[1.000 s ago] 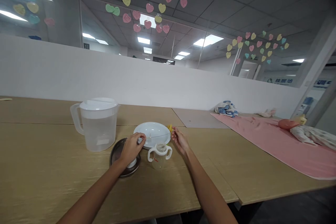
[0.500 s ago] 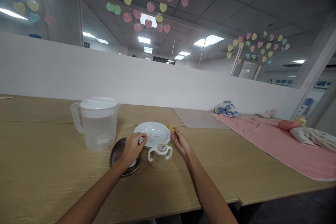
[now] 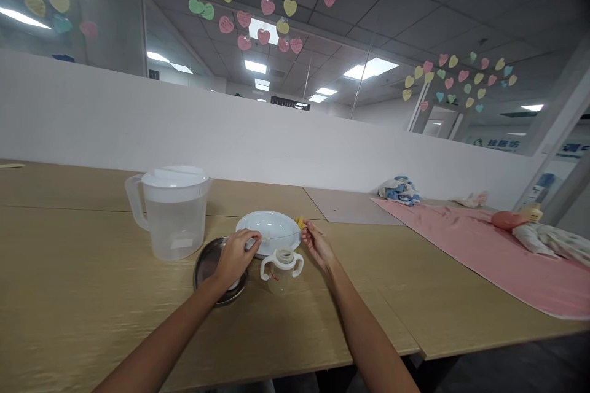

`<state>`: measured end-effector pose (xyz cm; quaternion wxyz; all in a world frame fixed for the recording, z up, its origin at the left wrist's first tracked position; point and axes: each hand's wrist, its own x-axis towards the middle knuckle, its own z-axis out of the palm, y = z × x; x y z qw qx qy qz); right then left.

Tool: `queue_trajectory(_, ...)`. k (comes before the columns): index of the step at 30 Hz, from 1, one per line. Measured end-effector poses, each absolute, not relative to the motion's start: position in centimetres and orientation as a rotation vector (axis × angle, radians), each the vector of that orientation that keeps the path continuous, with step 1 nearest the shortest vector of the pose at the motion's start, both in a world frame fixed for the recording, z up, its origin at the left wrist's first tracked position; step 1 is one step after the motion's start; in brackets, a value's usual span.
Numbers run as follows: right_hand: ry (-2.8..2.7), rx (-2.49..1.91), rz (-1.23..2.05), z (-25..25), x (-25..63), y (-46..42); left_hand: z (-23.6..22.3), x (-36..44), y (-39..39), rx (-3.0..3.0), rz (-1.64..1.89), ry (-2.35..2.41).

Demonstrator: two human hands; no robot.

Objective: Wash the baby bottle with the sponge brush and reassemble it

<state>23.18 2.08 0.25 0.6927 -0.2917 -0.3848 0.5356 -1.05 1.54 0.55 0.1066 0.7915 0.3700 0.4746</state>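
Note:
My left hand is closed in a pinch over the steel dish, holding the end of a small pale tube that looks like a straw. From it a thin wire-like rod runs across to my right hand, whose fingertips are pinched on its other end. Something yellow shows just behind those fingertips; its kind is unclear. Beneath the rod lies a white oval bowl. In front of the bowl stands an open clear baby bottle with a white two-handled collar.
To the left stands a big translucent lidded pitcher containing liquid. On the right a pink cloth covers part of the table, with a blue-and-white cloth behind it. A white wall borders the back.
The view has shifted slightly. Both hands keep the same pinches on the rod and the tube, and the bowl, bottle and pitcher stay in place.

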Motion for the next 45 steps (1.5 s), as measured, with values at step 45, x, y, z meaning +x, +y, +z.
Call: queue_trajectory(45,-0.970,-0.724,1.144,0.57,22.89,1.73,1.11,-1.08,1.13,2.202,1.515,0.951)
